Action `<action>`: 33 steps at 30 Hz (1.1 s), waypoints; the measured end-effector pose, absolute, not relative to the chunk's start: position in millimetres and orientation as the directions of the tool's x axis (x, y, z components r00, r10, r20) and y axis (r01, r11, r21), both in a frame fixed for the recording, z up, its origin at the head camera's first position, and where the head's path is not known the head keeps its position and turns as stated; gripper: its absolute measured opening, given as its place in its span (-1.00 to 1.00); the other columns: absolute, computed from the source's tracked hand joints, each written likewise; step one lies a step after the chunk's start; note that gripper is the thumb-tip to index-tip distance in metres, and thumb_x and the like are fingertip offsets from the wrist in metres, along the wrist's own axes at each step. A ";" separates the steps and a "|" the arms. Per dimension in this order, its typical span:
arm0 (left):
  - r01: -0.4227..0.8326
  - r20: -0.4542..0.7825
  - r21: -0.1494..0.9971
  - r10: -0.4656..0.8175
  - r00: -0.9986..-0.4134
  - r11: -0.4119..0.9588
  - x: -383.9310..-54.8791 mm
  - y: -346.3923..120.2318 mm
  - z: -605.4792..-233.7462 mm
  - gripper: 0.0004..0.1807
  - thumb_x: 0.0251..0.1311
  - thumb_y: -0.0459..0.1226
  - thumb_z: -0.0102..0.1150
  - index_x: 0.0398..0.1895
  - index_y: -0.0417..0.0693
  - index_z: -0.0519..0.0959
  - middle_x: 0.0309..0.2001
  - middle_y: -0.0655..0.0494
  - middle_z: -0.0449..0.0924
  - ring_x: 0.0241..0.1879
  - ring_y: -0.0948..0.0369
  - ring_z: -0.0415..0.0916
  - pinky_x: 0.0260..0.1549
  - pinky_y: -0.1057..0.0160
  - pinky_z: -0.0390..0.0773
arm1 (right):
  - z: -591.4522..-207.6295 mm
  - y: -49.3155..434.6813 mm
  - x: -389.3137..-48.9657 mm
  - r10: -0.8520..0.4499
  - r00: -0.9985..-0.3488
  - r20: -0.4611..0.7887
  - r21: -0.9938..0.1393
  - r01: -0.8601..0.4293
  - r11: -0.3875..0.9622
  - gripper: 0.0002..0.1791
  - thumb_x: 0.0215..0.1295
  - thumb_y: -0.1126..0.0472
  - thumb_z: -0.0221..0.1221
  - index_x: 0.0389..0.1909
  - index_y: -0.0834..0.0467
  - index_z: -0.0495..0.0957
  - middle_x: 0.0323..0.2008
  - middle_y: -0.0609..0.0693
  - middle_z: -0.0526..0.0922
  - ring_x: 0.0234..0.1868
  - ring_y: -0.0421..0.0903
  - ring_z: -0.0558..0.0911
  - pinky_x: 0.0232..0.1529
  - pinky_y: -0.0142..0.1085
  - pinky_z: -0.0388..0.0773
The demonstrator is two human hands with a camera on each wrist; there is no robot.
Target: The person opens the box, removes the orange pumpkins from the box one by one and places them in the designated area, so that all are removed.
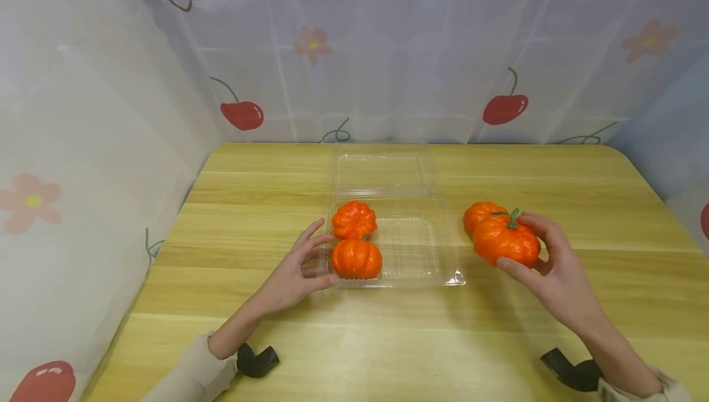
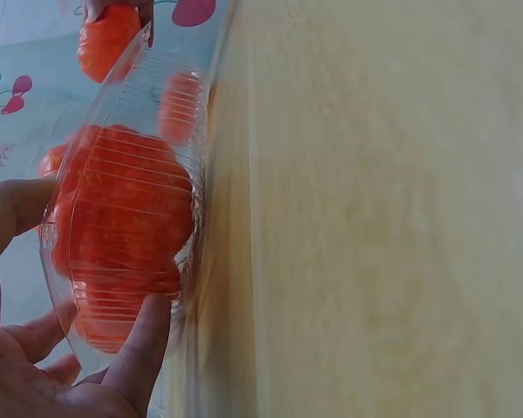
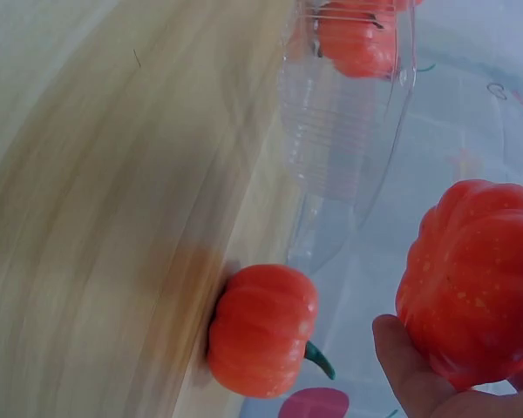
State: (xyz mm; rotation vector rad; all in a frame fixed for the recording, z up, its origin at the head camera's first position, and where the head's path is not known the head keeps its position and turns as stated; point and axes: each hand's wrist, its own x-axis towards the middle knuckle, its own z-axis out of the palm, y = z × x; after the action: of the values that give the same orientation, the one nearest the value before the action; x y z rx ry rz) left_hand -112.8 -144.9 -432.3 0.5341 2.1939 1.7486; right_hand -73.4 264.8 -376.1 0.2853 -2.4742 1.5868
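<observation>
My right hand (image 1: 559, 273) grips an orange toy pumpkin (image 1: 506, 241) with a green stem, holding it above the table. Another pumpkin (image 3: 263, 331) rests on the table just beyond it, partly covered in the head view. Two more pumpkins, a far one (image 1: 354, 220) and a near one (image 1: 357, 259), sit in the left part of a clear plastic container (image 1: 415, 254). At the container's left side is my left hand (image 1: 296, 273), its fingers spread along the wall; in the left wrist view a fingertip (image 2: 155, 309) lies against the plastic.
The container's clear lid (image 1: 384, 171) lies folded back toward the table's far edge. A wooden table (image 1: 388, 346) carries everything. Behind it and at the sides hangs a printed curtain (image 1: 388, 69) with cherries and flowers. Dark curved pieces (image 1: 257, 362) show at both wrists.
</observation>
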 end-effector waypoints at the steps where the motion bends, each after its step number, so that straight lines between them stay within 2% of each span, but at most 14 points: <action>1: 0.110 0.009 0.974 0.453 -0.891 0.197 -112.8 -145.0 -431.9 -0.21 0.13 -0.35 0.41 0.44 -0.12 0.27 0.57 0.17 -0.25 0.35 -0.18 0.22 0.10 0.07 0.53 | -376.6 265.9 -74.1 -0.052 -0.963 0.263 -0.881 -0.262 0.393 -0.30 0.17 0.55 0.26 0.33 0.31 0.23 0.27 0.05 0.22 0.17 -0.18 0.33 -0.07 -0.59 0.51; 6: 0.113 0.012 0.974 0.452 -0.892 0.197 -112.8 -144.9 -431.5 -0.21 0.14 -0.35 0.40 0.44 -0.13 0.27 0.57 0.15 -0.25 0.34 -0.18 0.23 0.11 0.05 0.53 | -378.1 274.7 -78.3 -0.003 -0.961 0.278 -0.886 -0.258 0.385 -0.25 0.16 0.58 0.25 0.36 0.26 0.19 0.22 0.00 0.26 0.13 -0.17 0.35 -0.05 -0.61 0.49; 10: 0.115 0.013 0.973 0.453 -0.891 0.198 -112.5 -144.9 -431.8 -0.21 0.14 -0.36 0.39 0.44 -0.14 0.26 0.57 0.15 -0.25 0.34 -0.18 0.23 0.10 0.06 0.53 | -378.7 286.9 -82.9 0.047 -0.966 0.253 -0.863 -0.203 0.464 -0.16 0.18 0.49 0.29 0.44 0.32 0.09 0.27 0.11 0.19 0.15 -0.15 0.27 -0.09 -0.68 0.45; 12: 0.116 0.015 0.974 0.454 -0.891 0.197 -112.5 -144.7 -431.9 -0.21 0.14 -0.36 0.39 0.44 -0.14 0.26 0.57 0.14 -0.25 0.34 -0.19 0.22 0.10 0.05 0.53 | -379.0 295.0 -84.8 0.078 -0.974 0.214 -0.843 -0.144 0.518 -0.12 0.22 0.39 0.31 0.48 0.33 0.05 0.30 0.19 0.12 0.14 -0.09 0.24 -0.13 -0.72 0.41; 15: 0.123 0.021 0.973 0.453 -0.891 0.197 -112.6 -144.6 -432.6 -0.23 0.15 -0.36 0.38 0.43 -0.15 0.27 0.57 0.12 -0.25 0.34 -0.21 0.21 0.11 0.05 0.53 | -380.5 306.6 -88.0 0.124 -0.981 0.150 -0.816 -0.053 0.575 -0.11 0.27 0.26 0.30 0.50 0.31 0.02 0.31 0.31 0.03 0.14 0.13 0.23 -0.18 -0.71 0.34; 17: 0.126 0.023 0.971 0.449 -0.893 0.201 -112.5 -144.2 -432.5 -0.24 0.14 -0.36 0.38 0.42 -0.14 0.28 0.57 0.13 -0.25 0.34 -0.21 0.21 0.11 0.04 0.53 | -382.3 311.9 -90.2 0.148 -0.983 0.109 -0.804 0.000 0.594 -0.10 0.30 0.20 0.28 0.52 0.30 -0.01 0.33 0.35 -0.01 0.14 0.28 0.22 0.00 -0.50 0.39; 18: 0.127 0.024 0.971 0.447 -0.894 0.201 -112.5 -144.0 -432.5 -0.24 0.14 -0.36 0.39 0.41 -0.14 0.29 0.57 0.13 -0.25 0.34 -0.21 0.21 0.11 0.04 0.52 | -383.7 313.8 -91.7 0.158 -0.983 0.094 -0.806 0.018 0.591 -0.09 0.30 0.19 0.28 0.52 0.31 -0.03 0.34 0.38 -0.04 0.15 0.36 0.21 0.13 -0.33 0.39; 21: 0.125 0.019 0.968 0.437 -0.899 0.216 -112.6 -142.6 -431.8 -0.25 0.13 -0.30 0.41 0.39 -0.11 0.31 0.57 0.15 -0.25 0.35 -0.19 0.20 0.12 0.05 0.52 | -387.6 317.8 -95.4 0.196 -0.979 0.050 -0.816 0.073 0.573 -0.09 0.32 0.18 0.25 0.52 0.34 -0.06 0.39 0.43 -0.12 0.24 0.47 0.12 0.29 0.14 0.18; 22: 0.120 0.013 0.967 0.431 -0.902 0.223 -112.7 -142.1 -431.4 -0.25 0.12 -0.28 0.43 0.38 -0.09 0.32 0.57 0.17 -0.25 0.35 -0.18 0.21 0.12 0.05 0.52 | -389.0 319.6 -96.8 0.204 -0.978 0.036 -0.824 0.087 0.561 -0.09 0.32 0.19 0.24 0.51 0.36 -0.07 0.41 0.44 -0.16 0.26 0.48 0.09 0.34 0.12 0.14; 24: 0.111 0.002 0.966 0.422 -0.907 0.234 -113.4 -141.2 -431.7 -0.26 0.11 -0.23 0.45 0.36 -0.06 0.34 0.57 0.21 -0.24 0.35 -0.16 0.20 0.12 0.06 0.52 | -391.2 322.9 -100.3 0.226 -0.974 0.011 -0.832 0.116 0.542 -0.09 0.32 0.20 0.23 0.50 0.40 -0.08 0.42 0.44 -0.18 0.27 0.44 0.08 0.32 -0.22 0.24; 26: 0.102 -0.009 0.964 0.411 -0.911 0.247 -114.0 -140.5 -432.0 -0.25 0.09 -0.21 0.47 0.35 -0.03 0.36 0.56 0.26 -0.22 0.35 -0.15 0.20 0.10 0.07 0.53 | -393.1 326.9 -104.2 0.239 -0.971 -0.016 -0.838 0.143 0.526 -0.08 0.33 0.21 0.23 0.49 0.42 -0.11 0.42 0.43 -0.20 0.25 0.36 0.11 0.07 -0.56 0.33; 27: 0.096 -0.015 0.963 0.407 -0.913 0.252 -114.2 -140.6 -432.5 -0.25 0.08 -0.20 0.48 0.35 -0.02 0.36 0.56 0.28 -0.22 0.35 -0.15 0.20 0.09 0.08 0.54 | -394.2 328.3 -106.5 0.240 -0.970 -0.028 -0.844 0.152 0.515 -0.08 0.33 0.21 0.23 0.49 0.43 -0.13 0.42 0.43 -0.18 0.24 0.31 0.14 -0.06 -0.65 0.34; 29: 0.090 -0.022 0.962 0.402 -0.915 0.257 -114.6 -140.6 -432.7 -0.24 0.07 -0.20 0.48 0.36 0.00 0.35 0.55 0.31 -0.21 0.36 -0.14 0.20 0.07 0.09 0.56 | -396.4 330.4 -111.3 0.236 -0.970 -0.052 -0.856 0.165 0.490 -0.06 0.34 0.22 0.23 0.48 0.44 -0.16 0.41 0.42 -0.14 0.21 0.24 0.18 -0.20 -0.71 0.33; 33: 0.091 -0.020 0.962 0.400 -0.916 0.256 -114.1 -140.4 -432.1 -0.22 0.07 -0.22 0.49 0.36 -0.01 0.34 0.56 0.32 -0.25 0.37 -0.18 0.17 0.00 0.14 0.60 | -402.1 333.7 -118.3 0.204 -0.973 -0.107 -0.866 0.192 0.463 -0.03 0.38 0.17 0.21 0.49 0.42 -0.25 0.44 0.42 -0.12 0.28 0.24 0.17 -0.06 -0.66 0.35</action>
State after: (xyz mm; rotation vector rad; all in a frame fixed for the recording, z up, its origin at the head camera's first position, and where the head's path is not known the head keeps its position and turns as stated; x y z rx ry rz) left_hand -114.1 -140.4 -432.1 0.4557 2.2693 1.7111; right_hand -118.3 333.7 -402.1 -0.3615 -2.6765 1.5813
